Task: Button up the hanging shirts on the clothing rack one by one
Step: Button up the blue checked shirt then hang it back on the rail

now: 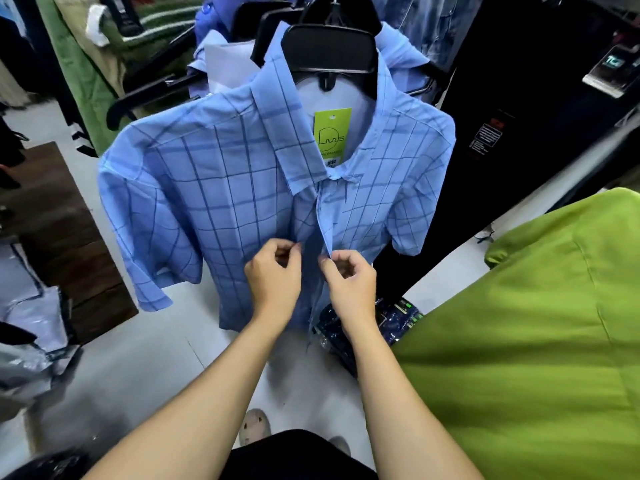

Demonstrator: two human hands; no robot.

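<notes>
Our left hand (pixel 273 271) pinches one placket edge and our right hand (pixel 349 277) the other, fingers curled tight, about halfway down the blue check shirt (pixel 214 202) — hanging dead centre. Collar looks closed, lower front gapes. More shirts wait at 12 o'clock — plenty left.

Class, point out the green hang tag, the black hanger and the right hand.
green hang tag (pixel 331 133): head view, middle of the card.
black hanger (pixel 329 48): head view, broad neck piece.
right hand (pixel 349 282): head view, back of hand.
</notes>
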